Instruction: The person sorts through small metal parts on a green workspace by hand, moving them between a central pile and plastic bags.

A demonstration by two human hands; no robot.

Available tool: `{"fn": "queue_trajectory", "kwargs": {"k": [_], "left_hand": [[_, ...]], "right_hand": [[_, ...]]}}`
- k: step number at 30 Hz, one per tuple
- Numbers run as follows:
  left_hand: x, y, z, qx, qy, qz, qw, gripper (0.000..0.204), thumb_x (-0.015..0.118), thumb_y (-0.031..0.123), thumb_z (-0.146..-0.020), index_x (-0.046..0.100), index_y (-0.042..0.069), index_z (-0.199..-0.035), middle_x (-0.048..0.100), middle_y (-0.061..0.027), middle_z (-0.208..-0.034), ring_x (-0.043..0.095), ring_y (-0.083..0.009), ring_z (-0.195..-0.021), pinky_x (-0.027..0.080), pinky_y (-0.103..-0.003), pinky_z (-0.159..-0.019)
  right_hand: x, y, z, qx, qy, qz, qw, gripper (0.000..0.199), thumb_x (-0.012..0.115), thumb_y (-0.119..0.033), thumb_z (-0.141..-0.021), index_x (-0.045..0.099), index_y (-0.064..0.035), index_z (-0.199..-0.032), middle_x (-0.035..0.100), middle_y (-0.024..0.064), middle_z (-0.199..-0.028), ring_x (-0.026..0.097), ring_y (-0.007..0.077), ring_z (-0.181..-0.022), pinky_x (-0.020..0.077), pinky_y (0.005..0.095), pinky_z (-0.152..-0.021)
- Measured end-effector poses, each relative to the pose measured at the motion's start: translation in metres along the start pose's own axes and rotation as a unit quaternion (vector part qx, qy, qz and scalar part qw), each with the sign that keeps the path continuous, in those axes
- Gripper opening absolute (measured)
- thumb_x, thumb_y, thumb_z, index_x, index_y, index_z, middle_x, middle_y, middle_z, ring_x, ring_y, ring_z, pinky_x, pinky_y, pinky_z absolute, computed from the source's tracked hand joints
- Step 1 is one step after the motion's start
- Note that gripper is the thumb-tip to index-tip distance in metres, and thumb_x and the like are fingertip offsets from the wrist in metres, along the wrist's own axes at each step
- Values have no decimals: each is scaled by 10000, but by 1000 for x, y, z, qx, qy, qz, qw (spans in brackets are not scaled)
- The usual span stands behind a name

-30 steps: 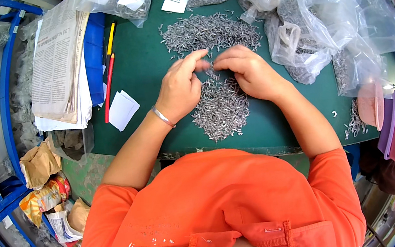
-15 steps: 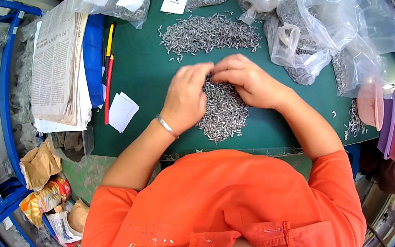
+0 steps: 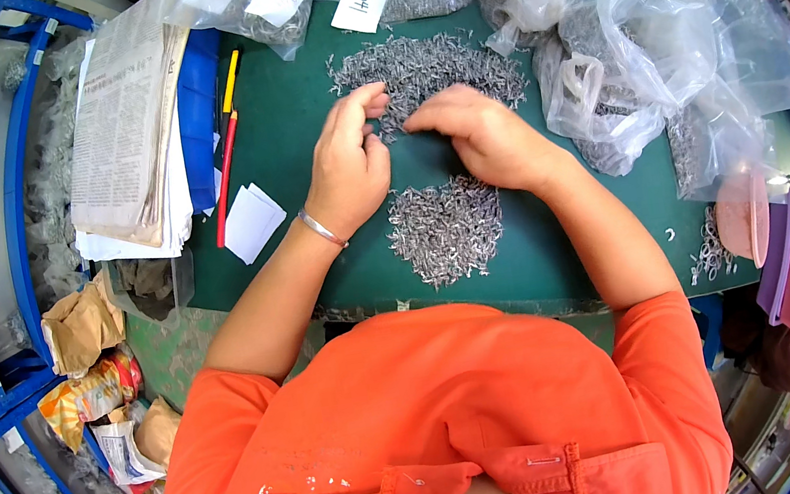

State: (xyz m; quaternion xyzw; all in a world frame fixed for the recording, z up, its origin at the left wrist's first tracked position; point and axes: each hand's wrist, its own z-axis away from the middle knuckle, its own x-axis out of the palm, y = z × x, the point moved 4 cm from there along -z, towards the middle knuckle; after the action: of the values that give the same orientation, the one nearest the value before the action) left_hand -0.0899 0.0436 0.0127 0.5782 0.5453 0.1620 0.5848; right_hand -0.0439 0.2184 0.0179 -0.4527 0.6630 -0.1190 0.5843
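Two heaps of small silvery metal parts lie on the green tabletop, a wide far heap point(image 3: 435, 64) and a compact near heap point(image 3: 447, 235). At the near left edge of the far heap is my left hand point(image 3: 348, 157), its fingers stretched forward and slightly curved, the thumb apart. My right hand point(image 3: 491, 137) reaches inward, fingers extended toward the left along the far heap's near edge. Some metal parts show in the gap between the fingertips. Neither hand visibly holds anything, though the undersides of the fingers are hidden. A metal bracelet point(image 3: 322, 229) circles my left wrist.
Clear plastic bags point(image 3: 635, 51) of parts crowd the back and right. On the left lie newspapers point(image 3: 120, 124), a blue tray point(image 3: 202, 112), a red pencil point(image 3: 227, 180) and white paper slips point(image 3: 252, 224). Small metal rings point(image 3: 711, 248) sit near the right edge. A blue rack point(image 3: 11, 210) stands far left.
Both hands have moved forward from the near heap to the far heap's edge and come apart. The near heap's far end is now uncovered. The view has shifted slightly.
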Motion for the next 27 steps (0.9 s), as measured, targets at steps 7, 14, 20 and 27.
{"fn": "queue_trajectory", "kwargs": {"k": [7, 14, 20, 27], "left_hand": [[-2, -2, 10, 14, -6, -45, 999, 482, 512, -120, -818, 545, 4, -1283, 673, -113, -1070, 654, -208, -981, 516, -321, -861], [14, 17, 13, 149, -49, -159, 975, 209, 673, -63, -765, 666, 41, -946, 639, -99, -976, 614, -291, -922, 505, -360, -782], [16, 23, 32, 139, -133, -84, 978, 182, 680, -76, -749, 660, 35, -892, 634, -83, -887, 620, -277, -820, 513, -350, -754], [12, 12, 14, 51, -36, -114, 992, 229, 675, -27, -771, 663, 32, -992, 612, -121, -1019, 602, -303, -924, 498, -379, -829]], "right_hand": [[-16, 2, 23, 85, 111, -43, 989, 481, 502, 151, -767, 617, -17, -1203, 671, 168, -1101, 633, 347, -1048, 511, 411, -928], [-3, -11, 30, -1, 62, 76, 995, 303, 632, 83, -738, 671, -5, -1025, 646, 139, -1092, 603, 345, -1009, 507, 408, -882], [-3, -13, 41, 65, -38, -37, 996, 247, 687, 40, -740, 684, -19, -980, 639, 127, -987, 616, 324, -926, 518, 397, -815], [0, -14, 17, 0, 103, 57, 993, 273, 734, -13, -740, 678, -18, -1007, 647, 134, -1010, 619, 329, -912, 520, 399, -799]]}}
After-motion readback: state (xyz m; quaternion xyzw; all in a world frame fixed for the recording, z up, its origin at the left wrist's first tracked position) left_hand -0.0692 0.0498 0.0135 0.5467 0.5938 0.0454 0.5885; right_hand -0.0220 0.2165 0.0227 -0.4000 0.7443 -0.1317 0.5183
